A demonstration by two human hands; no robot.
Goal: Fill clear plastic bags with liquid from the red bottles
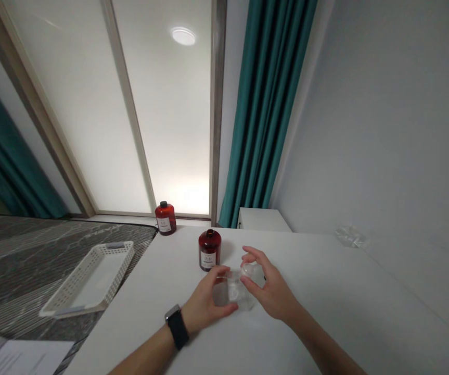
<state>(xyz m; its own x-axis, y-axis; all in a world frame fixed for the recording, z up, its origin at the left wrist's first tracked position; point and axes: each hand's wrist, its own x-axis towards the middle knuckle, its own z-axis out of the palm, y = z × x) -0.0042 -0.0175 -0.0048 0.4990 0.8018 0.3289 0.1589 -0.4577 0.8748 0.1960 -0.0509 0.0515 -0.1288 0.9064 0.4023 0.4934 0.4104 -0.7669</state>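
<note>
White table (325,302) noted, teal curtain (267,104) and frosted glass panel (169,114) beyond, clear plastic item (234,294) sat on the table, your left hand (208,299) and right hand (271,286) curved half-open around it, fingers at its sides, firm hold unconfirmed, amber bottle (209,250) just beyond your left fingers

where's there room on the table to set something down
The white tabletop is bare to the right of the right hand, below the crumpled clear plastic. It's crowded between that hand and the left hand, around the clear plastic piece by the amber bottle.
</note>
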